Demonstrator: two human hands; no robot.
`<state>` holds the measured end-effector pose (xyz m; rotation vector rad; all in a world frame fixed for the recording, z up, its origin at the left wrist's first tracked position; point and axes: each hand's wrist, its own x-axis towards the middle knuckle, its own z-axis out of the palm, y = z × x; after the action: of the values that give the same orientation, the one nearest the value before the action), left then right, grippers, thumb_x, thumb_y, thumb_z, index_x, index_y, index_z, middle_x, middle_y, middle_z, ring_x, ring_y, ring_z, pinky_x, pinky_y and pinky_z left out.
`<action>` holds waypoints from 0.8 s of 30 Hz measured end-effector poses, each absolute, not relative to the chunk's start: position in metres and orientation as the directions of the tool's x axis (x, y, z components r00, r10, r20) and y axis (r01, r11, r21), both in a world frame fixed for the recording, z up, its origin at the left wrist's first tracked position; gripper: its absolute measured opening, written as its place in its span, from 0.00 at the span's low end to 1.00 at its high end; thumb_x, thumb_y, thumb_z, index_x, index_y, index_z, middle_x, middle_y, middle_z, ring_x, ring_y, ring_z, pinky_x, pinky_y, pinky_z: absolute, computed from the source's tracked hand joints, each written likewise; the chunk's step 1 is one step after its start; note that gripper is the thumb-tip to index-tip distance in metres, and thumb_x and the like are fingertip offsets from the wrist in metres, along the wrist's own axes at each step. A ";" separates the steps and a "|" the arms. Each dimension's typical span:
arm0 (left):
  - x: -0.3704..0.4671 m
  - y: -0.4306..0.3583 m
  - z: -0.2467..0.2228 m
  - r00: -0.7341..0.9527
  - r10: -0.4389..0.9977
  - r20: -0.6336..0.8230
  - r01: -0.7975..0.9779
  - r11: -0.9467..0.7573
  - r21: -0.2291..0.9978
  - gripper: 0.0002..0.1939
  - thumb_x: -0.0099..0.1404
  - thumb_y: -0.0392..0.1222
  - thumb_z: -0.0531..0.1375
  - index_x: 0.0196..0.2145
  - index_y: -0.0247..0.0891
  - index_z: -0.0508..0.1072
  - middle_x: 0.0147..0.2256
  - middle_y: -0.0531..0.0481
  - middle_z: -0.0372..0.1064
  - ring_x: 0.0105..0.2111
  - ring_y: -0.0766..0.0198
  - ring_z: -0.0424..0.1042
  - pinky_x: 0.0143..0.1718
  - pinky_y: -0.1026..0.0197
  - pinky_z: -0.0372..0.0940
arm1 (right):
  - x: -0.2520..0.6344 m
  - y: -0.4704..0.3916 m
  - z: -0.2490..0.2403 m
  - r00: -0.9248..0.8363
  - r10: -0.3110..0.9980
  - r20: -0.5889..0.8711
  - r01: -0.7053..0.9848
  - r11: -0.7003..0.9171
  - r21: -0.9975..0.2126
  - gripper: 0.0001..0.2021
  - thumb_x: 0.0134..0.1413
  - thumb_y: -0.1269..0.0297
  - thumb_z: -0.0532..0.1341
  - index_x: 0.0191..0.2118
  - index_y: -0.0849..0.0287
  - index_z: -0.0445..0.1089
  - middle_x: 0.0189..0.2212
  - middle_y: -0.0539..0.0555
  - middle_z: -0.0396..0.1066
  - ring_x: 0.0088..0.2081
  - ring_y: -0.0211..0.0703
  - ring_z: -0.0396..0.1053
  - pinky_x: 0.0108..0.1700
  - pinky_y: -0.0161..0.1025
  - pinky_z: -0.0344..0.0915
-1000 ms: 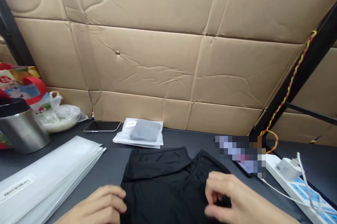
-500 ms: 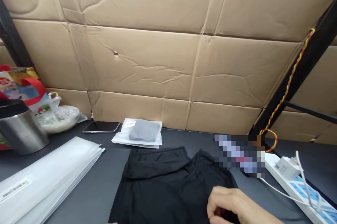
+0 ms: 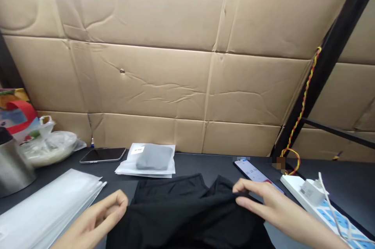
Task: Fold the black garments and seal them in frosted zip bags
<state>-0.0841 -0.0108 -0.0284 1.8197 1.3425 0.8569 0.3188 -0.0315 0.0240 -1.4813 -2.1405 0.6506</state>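
Nearest the camera, a black garment [image 3: 187, 214] lies spread on the dark table [image 3: 345, 186], filling the lower middle. The left hand [image 3: 96, 219] rests at its left edge with fingers loosely curled, thumb meeting fingertip; whether cloth is caught between them cannot be told. The right hand [image 3: 263, 200] pinches a fold of the garment's upper right part between thumb and fingers.

To the left lies a stack of clear plastic bags [image 3: 47, 210]. On the right, a white power strip [image 3: 325, 208] with a blue printed face carries a white charger [image 3: 307, 190]; its print is too small to read.

Further back, a phone [image 3: 253, 171] with a lit screen lies beside the right hand. A bagged grey garment [image 3: 149, 159] bears a small white label, unreadable. Left of it lie a dark phone [image 3: 102, 154], a knotted plastic bag [image 3: 48, 149] and a steel pot [image 3: 11, 167]. A cardboard wall [image 3: 175, 65] stands behind.
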 end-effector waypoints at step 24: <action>0.073 0.018 0.002 0.911 0.376 0.173 0.322 -0.906 0.275 0.25 0.75 0.49 0.46 0.66 0.45 0.51 0.65 0.51 0.49 0.66 0.59 0.44 0.66 0.49 0.42 | 0.368 0.009 -0.049 -0.094 0.995 0.018 0.862 0.091 -0.499 0.10 0.53 0.58 0.59 0.25 0.57 0.64 0.22 0.48 0.67 0.27 0.41 0.64 0.28 0.34 0.52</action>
<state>0.0731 0.0179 0.0017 2.8321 0.5250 0.3254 0.3678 0.0087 -0.0489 -1.8319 -2.0229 0.5232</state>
